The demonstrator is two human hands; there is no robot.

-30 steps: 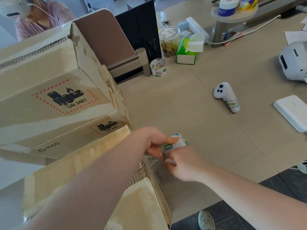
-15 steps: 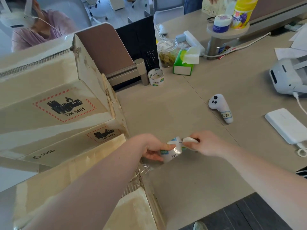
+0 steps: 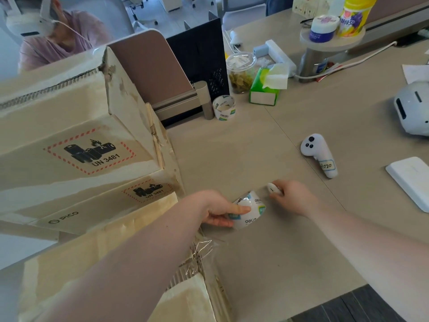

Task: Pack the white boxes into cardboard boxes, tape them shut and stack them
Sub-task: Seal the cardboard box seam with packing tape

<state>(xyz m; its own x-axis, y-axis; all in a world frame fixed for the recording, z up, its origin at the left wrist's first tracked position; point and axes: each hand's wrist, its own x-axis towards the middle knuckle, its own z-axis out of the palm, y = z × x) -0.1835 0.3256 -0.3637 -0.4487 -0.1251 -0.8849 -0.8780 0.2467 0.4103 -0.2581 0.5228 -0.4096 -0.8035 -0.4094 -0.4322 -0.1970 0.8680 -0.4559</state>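
nearest, a taped cardboard box (image 3: 97, 275) lies under the left forearm, loose clear tape (image 3: 202, 249) at its corner. left hand (image 3: 216, 211) grips a tape roll (image 3: 249, 213) just above the table (image 3: 267, 263), thumb pressed on its side. right hand (image 3: 291, 197), just beside the roll, pinches a small white cutter (image 3: 272, 188). two stacked cardboard boxes (image 3: 69, 145) stand at left. beyond: white controller (image 3: 319, 154), second tape roll (image 3: 224, 107), green tissue box (image 3: 267, 88).
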